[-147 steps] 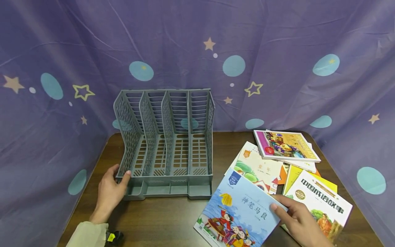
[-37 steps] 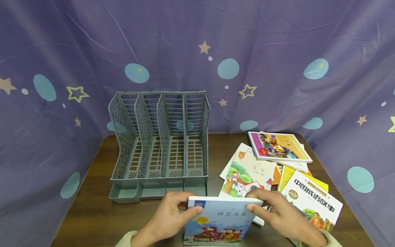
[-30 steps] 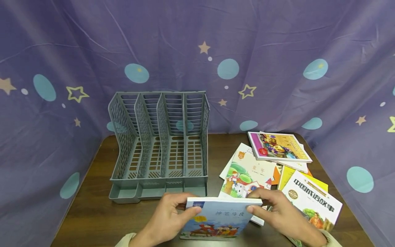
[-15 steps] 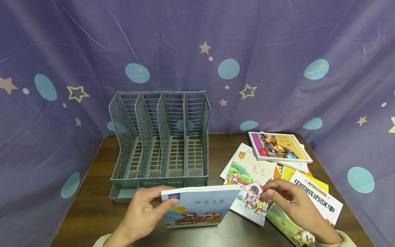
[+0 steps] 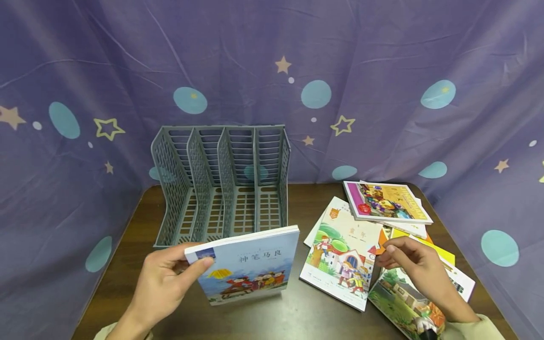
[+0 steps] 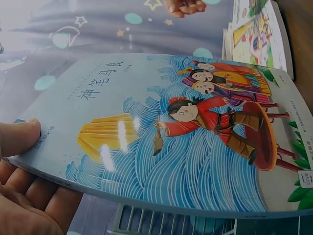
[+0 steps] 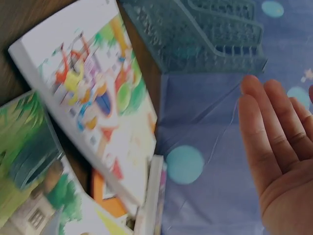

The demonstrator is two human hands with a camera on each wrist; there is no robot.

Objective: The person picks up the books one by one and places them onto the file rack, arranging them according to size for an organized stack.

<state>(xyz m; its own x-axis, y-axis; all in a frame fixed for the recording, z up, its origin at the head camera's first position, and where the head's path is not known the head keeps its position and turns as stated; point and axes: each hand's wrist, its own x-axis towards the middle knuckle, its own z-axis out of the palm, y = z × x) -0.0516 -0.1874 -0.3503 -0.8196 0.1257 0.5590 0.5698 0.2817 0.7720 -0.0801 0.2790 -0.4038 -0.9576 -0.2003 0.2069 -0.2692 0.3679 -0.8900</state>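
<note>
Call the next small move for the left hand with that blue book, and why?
Probably lift the blue book and carry it back toward a slot of the gray file rack. The left hand holds it alone, upright, just in front of the rack; the right hand is over the book pile.

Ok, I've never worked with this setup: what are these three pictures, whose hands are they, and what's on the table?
There is no machine here: a person works with two bare hands. The wide picture comes from a camera on their head, looking down at a dark wooden table. The other two come from cameras on each wrist.

The left hand grips a thin blue picture book with a wave drawing, thumb on the cover, in front of a grey plastic slotted file rack whose compartments hold nothing. The left wrist view shows that cover up close.

The right hand holds nothing and hovers over a loose spread of colourful picture books, lying flat and overlapping. The right wrist view shows its open palm.
</note>
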